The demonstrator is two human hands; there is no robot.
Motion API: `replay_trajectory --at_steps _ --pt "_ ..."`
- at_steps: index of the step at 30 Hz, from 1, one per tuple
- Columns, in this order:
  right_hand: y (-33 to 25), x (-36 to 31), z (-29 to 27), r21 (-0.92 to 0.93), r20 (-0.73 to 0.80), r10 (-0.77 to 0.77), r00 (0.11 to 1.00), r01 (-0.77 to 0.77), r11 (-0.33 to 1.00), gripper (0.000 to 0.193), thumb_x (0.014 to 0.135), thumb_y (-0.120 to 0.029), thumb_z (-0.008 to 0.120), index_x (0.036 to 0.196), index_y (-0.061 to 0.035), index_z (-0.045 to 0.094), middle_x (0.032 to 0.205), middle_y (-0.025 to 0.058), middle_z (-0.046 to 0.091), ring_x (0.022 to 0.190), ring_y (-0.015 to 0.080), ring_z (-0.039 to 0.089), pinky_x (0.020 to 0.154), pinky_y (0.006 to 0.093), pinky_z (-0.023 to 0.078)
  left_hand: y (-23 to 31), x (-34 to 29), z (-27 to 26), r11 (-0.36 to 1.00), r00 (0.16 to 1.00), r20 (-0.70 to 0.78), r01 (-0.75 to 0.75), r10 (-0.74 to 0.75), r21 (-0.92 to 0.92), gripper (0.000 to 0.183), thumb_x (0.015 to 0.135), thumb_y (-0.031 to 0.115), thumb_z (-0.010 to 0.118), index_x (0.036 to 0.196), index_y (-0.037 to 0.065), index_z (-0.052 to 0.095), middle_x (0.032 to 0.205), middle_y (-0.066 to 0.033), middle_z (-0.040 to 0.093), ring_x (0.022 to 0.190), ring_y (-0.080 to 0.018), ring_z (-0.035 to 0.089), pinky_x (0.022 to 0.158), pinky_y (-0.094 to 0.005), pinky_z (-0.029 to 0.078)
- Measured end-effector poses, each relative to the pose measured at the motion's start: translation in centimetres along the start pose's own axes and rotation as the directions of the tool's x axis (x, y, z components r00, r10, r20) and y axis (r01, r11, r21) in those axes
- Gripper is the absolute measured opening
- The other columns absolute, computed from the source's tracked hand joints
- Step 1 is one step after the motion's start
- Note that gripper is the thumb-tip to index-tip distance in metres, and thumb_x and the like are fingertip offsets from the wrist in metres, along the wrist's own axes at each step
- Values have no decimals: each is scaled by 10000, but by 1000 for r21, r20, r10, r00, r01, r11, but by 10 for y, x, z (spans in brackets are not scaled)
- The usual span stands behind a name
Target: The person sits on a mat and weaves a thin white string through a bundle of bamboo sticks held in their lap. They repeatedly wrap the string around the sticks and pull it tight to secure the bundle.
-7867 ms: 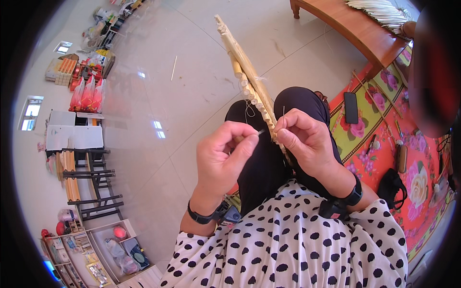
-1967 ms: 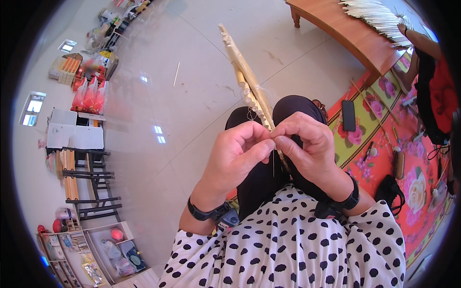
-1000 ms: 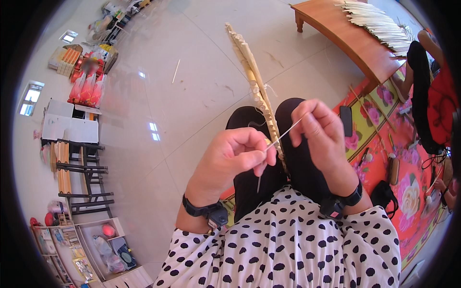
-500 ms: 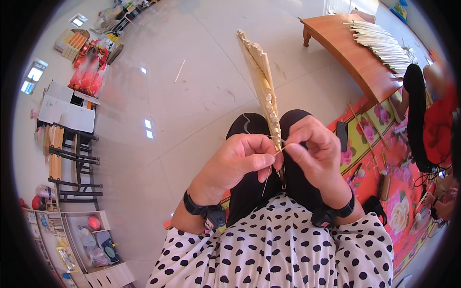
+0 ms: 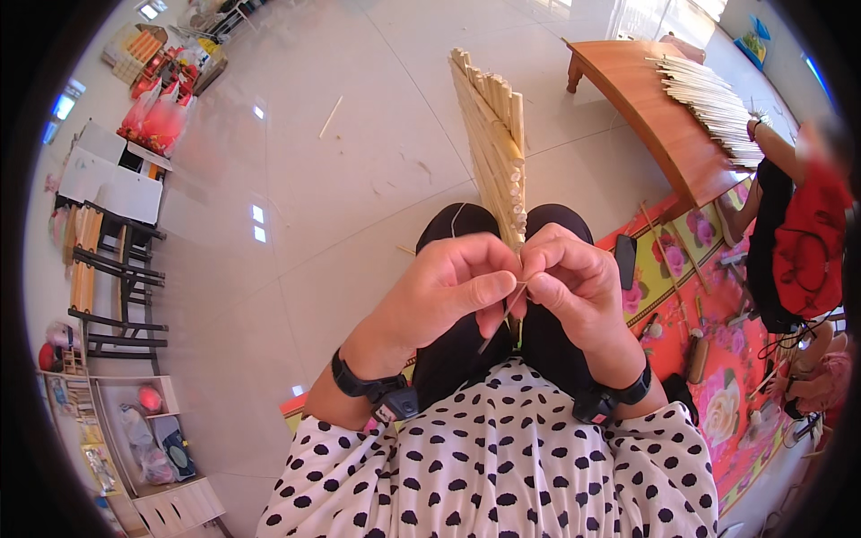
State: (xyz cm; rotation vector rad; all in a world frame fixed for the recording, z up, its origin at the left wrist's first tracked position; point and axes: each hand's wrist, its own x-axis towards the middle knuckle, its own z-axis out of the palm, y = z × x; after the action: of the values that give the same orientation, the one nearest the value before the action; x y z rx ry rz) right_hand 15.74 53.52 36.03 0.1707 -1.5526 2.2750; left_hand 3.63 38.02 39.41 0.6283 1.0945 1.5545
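Note:
A bundle of pale, straw-coloured sticks (image 5: 491, 125) stands out between my black-clad knees, its far end fanned wider and its near end hidden behind my hands. Just above my lap, a thin string (image 5: 522, 283) is stretched between my fingertips. My left hand (image 5: 466, 291) is closed, thumb and forefinger pinching the string. Close beside it, my right hand (image 5: 572, 282) pinches the string too, fingers curled. A loose end hangs below the left fingers, and another strand of string (image 5: 456, 218) lies over my left knee.
Right of me, a wooden table (image 5: 628, 90) carries a row of pale sticks (image 5: 704, 103). A person in red (image 5: 812, 215) sits by it on a flowered mat (image 5: 717, 403) with tools and a dark phone (image 5: 625, 261). One stick (image 5: 331, 117) lies on the floor. Folded stools (image 5: 117, 278) stand left.
My hands have drawn closer together, shortening the string between them. The stick bundle shows more of its broad side. At the right, the other person's arm now reaches toward the table's sticks.

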Motion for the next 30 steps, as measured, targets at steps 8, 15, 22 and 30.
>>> replay_trajectory --at_steps 8,15,22,30 --pt "7 1 -3 58 25 44 999 -46 997 54 938 -36 634 957 14 639 963 27 555 764 72 523 662 207 429 -13 -2 4 452 670 154 -635 727 626 210 791 4 773 985 64 724 1122 -132 592 670 -120 626 615 -225 494" --pt "-14 -6 -7 -132 34 37 999 -33 991 65 879 4 657 944 8 657 972 68 576 827 130 573 723 251 459 14 -39 -45 583 587 3 -804 809 119 121 908 123 690 924 5 665 1018 -260 664 546 -141 613 523 -265 501" --pt "-39 0 -17 -787 -39 -223 974 107 608 217 786 -19 696 999 -1 662 1133 132 610 944 195 587 799 312 479 45 -92 -100 685 767 573 -584 288 437 423 772 156 841 1131 12 669 1071 -196 685 671 -160 658 589 -269 522" --pt "-7 37 -1 -881 -298 -238 924 -170 442 390 755 -119 765 1112 -23 643 1069 84 618 810 130 585 659 272 473 17 -8 -63 845 936 -204 -146 287 515 309 922 135 660 1189 -16 620 1135 -107 659 719 -107 632 657 -235 518"
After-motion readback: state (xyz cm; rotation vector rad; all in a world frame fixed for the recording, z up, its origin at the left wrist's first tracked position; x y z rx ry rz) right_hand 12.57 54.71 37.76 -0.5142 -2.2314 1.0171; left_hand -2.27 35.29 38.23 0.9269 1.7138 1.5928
